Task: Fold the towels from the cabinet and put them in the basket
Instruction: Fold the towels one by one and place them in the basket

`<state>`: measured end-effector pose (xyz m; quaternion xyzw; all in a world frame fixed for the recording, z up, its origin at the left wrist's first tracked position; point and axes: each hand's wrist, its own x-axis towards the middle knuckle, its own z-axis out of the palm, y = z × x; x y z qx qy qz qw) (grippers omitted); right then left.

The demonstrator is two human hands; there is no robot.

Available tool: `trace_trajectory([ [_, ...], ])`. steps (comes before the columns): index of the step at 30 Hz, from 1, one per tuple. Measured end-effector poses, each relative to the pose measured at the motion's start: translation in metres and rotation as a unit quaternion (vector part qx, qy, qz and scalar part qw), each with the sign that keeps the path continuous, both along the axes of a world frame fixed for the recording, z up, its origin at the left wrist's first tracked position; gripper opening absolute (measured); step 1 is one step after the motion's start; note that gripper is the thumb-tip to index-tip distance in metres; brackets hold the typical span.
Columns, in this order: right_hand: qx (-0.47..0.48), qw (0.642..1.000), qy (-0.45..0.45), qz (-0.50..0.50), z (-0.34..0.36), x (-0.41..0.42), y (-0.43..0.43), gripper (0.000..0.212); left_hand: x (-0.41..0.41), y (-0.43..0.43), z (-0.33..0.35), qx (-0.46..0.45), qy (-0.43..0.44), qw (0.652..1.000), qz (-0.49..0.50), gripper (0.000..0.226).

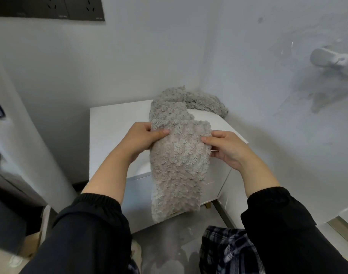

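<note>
Two edges of a fluffy grey fabric towel (179, 165), draped off a white box-shaped cabinet (113, 125), are pinched by the left hand (141, 139) and right hand (226, 149), and it is judged soft, light, floppy, best held at corners.

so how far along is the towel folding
Nothing looks finished; no basket shows. Left hand and right hand pinch a grey towel, unfolded, over the cabinet. Left: fold it, then the second towel at the cabinet's back corner, basket both.
</note>
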<state>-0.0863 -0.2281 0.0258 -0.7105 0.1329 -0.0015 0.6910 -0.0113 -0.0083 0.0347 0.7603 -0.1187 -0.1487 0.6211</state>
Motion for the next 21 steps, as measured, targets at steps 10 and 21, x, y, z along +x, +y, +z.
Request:
trace_trajectory([
  [10, -0.103, 0.994, -0.012, -0.037, 0.002, 0.022, 0.009, 0.040, 0.004, 0.002, 0.000, 0.073, -0.015, 0.994, 0.079, 0.016],
  [21, 0.224, 0.973, -0.021, -0.047, -0.001, 0.056, 0.009, 0.029, 0.021, -0.012, -0.006, -0.074, -0.056, 0.990, 0.107, 0.021],
])
